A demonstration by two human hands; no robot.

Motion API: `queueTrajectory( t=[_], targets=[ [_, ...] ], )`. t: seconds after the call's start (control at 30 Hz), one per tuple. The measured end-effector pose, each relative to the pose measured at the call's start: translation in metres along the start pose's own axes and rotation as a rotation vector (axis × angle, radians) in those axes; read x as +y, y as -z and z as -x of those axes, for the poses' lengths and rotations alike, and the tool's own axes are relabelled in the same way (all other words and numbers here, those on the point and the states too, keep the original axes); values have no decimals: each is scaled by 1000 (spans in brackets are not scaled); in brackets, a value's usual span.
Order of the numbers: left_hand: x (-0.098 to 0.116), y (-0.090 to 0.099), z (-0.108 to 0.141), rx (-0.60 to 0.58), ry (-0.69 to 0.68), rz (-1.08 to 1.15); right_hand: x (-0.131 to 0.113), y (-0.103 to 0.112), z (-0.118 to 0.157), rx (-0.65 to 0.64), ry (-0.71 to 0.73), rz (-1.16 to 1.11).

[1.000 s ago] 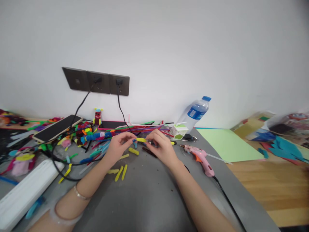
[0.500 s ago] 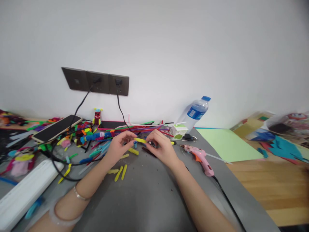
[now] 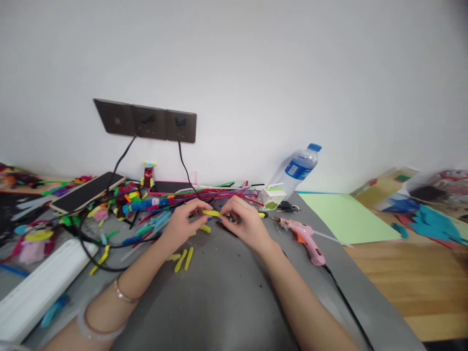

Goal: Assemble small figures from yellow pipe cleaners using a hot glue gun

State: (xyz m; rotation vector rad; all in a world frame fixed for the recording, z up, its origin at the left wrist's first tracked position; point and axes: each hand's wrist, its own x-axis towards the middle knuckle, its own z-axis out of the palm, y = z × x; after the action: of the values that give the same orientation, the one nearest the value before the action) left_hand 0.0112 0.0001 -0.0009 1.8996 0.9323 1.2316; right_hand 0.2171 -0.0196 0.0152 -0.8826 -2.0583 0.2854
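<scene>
A short yellow pipe cleaner piece [image 3: 211, 213] is stretched between my two hands above the grey table. My left hand [image 3: 185, 222] pinches its left end between thumb and fingertips. At its right end, the thumb and fingers of my right hand [image 3: 243, 220] close on it, and they partly hide that end. Several more yellow pipe cleaner pieces [image 3: 188, 259] lie on the table just below my left hand. Behind both hands spreads a bundle of long coloured pipe cleaners [image 3: 219, 193].
A pink glue gun [image 3: 305, 239] lies at the right, its cord trailing forward. Behind it are a small carton [image 3: 271, 198] and a leaning water bottle [image 3: 302, 168]. Green paper [image 3: 347, 219] covers the right edge. A phone [image 3: 87, 191], black cables and a white power strip [image 3: 47, 287] occupy the left.
The view has shifted very slightly. Both hands keep their hold on the yellow pipe cleaner, which now sits a little more level; nothing else has visibly moved.
</scene>
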Motion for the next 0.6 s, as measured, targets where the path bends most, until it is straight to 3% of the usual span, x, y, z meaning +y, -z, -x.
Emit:
queueTrajectory(
  t=[0.6],
  targets=[
    [-2, -1, 3, -49, -28, -7, -1, -1, 0, -35, -5, -45]
  ],
)
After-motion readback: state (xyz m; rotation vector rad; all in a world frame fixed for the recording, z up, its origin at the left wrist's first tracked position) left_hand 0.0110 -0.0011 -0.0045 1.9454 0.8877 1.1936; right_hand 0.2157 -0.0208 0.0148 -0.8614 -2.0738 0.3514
